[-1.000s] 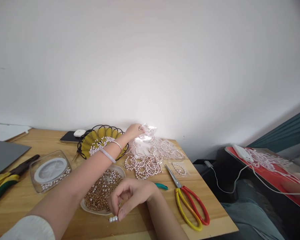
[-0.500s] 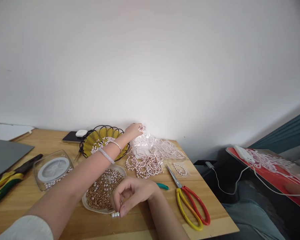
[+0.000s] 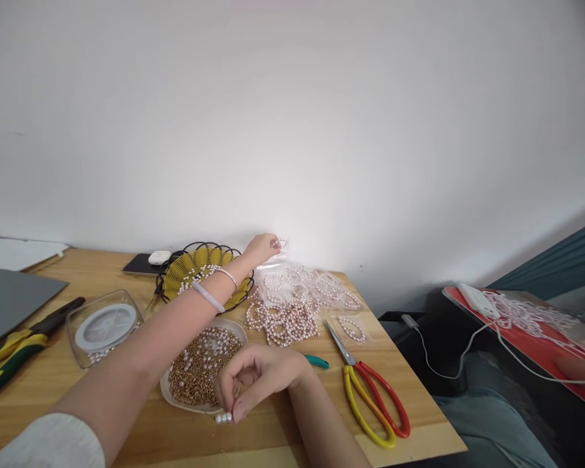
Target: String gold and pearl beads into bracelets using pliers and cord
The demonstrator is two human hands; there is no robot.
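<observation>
My left hand (image 3: pixel 263 249) reaches out to the back of the table with its fingers pinched on a small clear bag (image 3: pixel 274 260), and a few beads show at the fingertips. Below it lies a heap of bagged bead bracelets (image 3: pixel 292 305). My right hand (image 3: pixel 266 380) is closed near the front, thumb against forefinger. A short string of white pearl beads (image 3: pixel 223 418) sticks out from that pinch. Just left of this hand sits a pale dish (image 3: pixel 168 398) of gold and pink beads (image 3: pixel 199 370). Teal-handled pliers or a similar tool (image 3: pixel 318 361) are partly hidden behind my right wrist.
Red-and-yellow-handled scissors (image 3: pixel 370 390) lie at the right beside a bagged bracelet (image 3: pixel 351 329). A yellow basket (image 3: pixel 175 270), a clear box with a spool (image 3: pixel 104 328), and yellow-green pliers (image 3: pixel 24 348) are on the left. A wall (image 3: pixel 292 130) stands behind.
My left hand has risen slightly, lifting the small clear bag higher above the heap. The right hand stays in place with the pearl beads.
</observation>
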